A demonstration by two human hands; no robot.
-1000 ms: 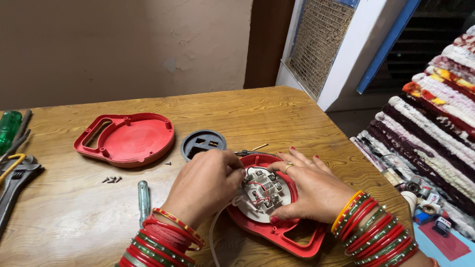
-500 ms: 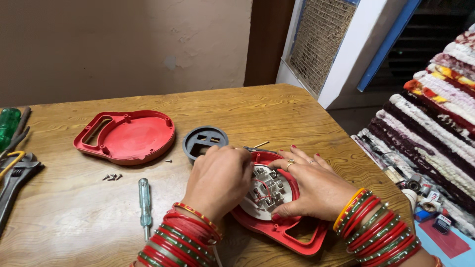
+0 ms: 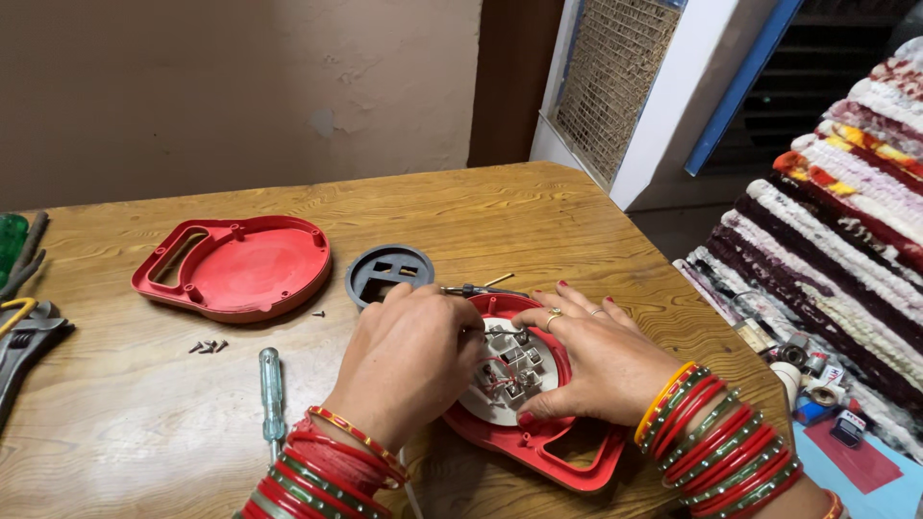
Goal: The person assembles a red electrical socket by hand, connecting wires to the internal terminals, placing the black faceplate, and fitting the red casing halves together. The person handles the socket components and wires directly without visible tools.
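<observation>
A red plastic housing (image 3: pixel 538 452) lies on the wooden table (image 3: pixel 481 211), with a white round plate (image 3: pixel 514 380) of metal terminals and red wires inside it. My left hand (image 3: pixel 409 360) hovers over the plate's left side, fingertips pinched among the wires; whether it grips one is hidden. My right hand (image 3: pixel 601 360) rests flat on the housing's right rim, thumb on the plate, holding it steady. A white cord (image 3: pixel 411 495) leaves the housing toward me. Both wrists wear several red and green bangles.
A red cover (image 3: pixel 236 264) and a dark round socket piece (image 3: pixel 389 274) lie behind. Small screws (image 3: pixel 207 346), a clear-handled screwdriver (image 3: pixel 271 384), a wrench and pliers (image 3: pixel 24 332) sit left. A small tool (image 3: pixel 471 288) lies beyond the housing. Striped bedding (image 3: pixel 846 221) is at the right.
My left hand shifted slightly over the plate's left side, fingers working among the wires. My right hand stayed on the housing. The view drifted a little.
</observation>
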